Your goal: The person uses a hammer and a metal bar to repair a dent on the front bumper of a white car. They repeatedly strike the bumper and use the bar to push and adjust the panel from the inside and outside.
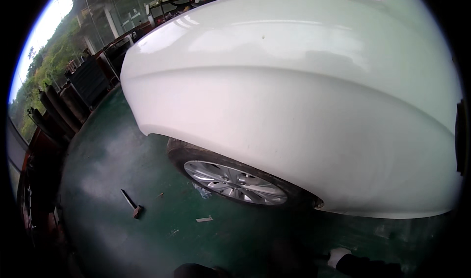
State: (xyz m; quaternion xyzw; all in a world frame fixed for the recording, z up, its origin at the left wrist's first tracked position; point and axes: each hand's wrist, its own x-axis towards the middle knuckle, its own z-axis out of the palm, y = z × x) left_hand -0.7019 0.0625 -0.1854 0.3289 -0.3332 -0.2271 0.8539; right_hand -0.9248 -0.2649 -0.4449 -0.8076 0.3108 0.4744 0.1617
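At the lower right edge my right hand [339, 256], in a white glove with a dark sleeve, hangs low over the floor. Its fingers look curled, and a dark bit juts from its left side, too dim to name. Above it spreads a white car fender [274, 111], glossy on top, with a small dark speck on its upper surface. Under the fender's arch shows a car wheel [235, 182] with a silver spoked rim and a black tyre. The hand is apart from both. My left hand is out of view.
On the green floor [157, 243] lie a hammer [131, 205], a small pale flat strip [204, 219] and a crumpled bluish scrap [202, 191] by the tyre. Gas cylinders [56, 108] and a dark cabinet [88, 80] line the left wall under windows.
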